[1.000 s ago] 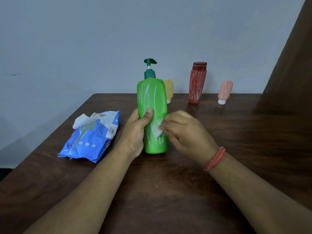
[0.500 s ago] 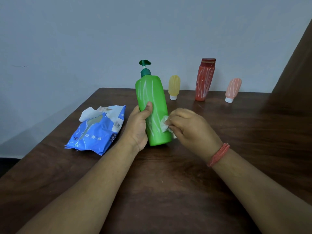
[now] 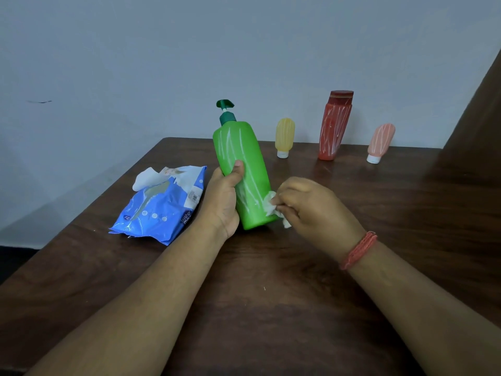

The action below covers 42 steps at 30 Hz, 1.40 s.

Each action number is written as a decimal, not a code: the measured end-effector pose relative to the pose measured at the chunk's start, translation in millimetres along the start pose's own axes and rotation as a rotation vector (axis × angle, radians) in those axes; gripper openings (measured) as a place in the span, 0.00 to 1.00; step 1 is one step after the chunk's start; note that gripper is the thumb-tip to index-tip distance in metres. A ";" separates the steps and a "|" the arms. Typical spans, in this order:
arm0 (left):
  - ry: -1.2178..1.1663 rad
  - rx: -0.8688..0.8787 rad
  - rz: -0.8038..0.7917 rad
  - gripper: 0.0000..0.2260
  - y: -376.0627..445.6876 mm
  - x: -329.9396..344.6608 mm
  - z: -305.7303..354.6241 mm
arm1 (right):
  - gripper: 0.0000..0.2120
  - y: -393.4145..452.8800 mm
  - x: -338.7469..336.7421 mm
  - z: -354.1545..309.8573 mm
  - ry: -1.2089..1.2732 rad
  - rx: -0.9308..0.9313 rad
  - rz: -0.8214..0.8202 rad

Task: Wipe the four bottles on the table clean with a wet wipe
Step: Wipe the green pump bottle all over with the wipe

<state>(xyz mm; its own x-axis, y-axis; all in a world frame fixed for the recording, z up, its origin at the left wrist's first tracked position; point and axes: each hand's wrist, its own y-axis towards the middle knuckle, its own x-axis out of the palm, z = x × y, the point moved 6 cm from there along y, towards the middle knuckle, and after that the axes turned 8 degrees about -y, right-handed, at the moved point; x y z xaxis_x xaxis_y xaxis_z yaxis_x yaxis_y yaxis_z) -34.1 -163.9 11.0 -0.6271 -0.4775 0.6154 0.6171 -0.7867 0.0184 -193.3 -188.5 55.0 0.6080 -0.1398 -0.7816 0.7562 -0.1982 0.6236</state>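
The green pump bottle (image 3: pixel 242 175), upright a second ago, is now tilted leftward, gripped at mid-body by the left hand (image 3: pixel 223 198). Just right of that grip, the wet wipe (image 3: pixel 271 205), pinched by the right hand (image 3: pixel 311 206), has been shifted to the bottle's lower edge; white streaks remain, so wiping is judged unfinished.

The scene is lit dimly and evenly, with a cool bluish cast on the wall (image 3: pixel 244 50). Soft shadows are thrown beneath the forearms onto the dark tabletop (image 3: pixel 271 294), where a faint sheen is seen. Straight edges are bent by wide-angle distortion, and fine detail is softened throughout.
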 end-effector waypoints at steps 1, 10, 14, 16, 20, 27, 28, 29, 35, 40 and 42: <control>0.005 0.001 0.002 0.04 0.0 -0.1 -0.2 | 0.04 -0.5 -0.6 0.2 0.009 0.005 -0.003; 0.051 0.031 -0.020 0.07 -1.4 1.5 2.3 | 0.06 0.1 3.0 -8.5 0.012 -0.099 -0.014; 0.099 0.052 -0.070 0.06 -5.7 6.5 3.5 | 0.06 2.0 1.9 -13.5 -0.016 -0.145 0.026; 0.121 0.062 -0.103 0.07 -8.4 10.5 3.0 | 0.04 3.2 -3.1 -7.1 -0.045 -0.057 0.100; 0.164 0.078 -0.148 0.10 -11.5 15.6 2.2 | 0.04 0.8 -2.6 -15.8 -0.078 -0.118 0.115; 0.177 0.070 -0.191 0.13 -13.3 20.5 -2.7 | 0.04 0.6 -6.6 -16.1 -0.073 -0.082 0.163; 0.170 0.068 -0.194 0.13 -13.4 20.7 -2.4 | 0.05 1.4 -8.5 -12.0 -0.076 -0.053 0.181; 0.166 0.069 -0.196 0.13 -13.1 20.6 -2.3 | 0.06 2.8 -12.6 -5.8 -0.080 0.002 0.217; 0.179 0.068 -0.177 0.12 -11.6 17.5 -2.3 | 0.05 -4.3 1.2 -25.2 -0.056 -0.215 0.037; 0.179 0.065 -0.180 0.10 -11.2 16.7 -2.4 | 0.03 -1.0 -4.3 -20.2 -0.048 -0.124 0.089; 0.180 0.064 -0.176 0.10 -11.4 16.9 -1.9 | 0.05 -4.5 0.6 -29.2 -0.058 -0.208 0.047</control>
<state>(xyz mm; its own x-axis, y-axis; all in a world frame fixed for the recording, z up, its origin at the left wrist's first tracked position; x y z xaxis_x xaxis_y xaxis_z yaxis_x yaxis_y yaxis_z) -52.7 -163.8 19.7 -0.7983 -0.4021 0.4484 0.5162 -0.8403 0.1656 -189.3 -159.3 52.2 0.6336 -0.2012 -0.7470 0.7643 0.0130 0.6447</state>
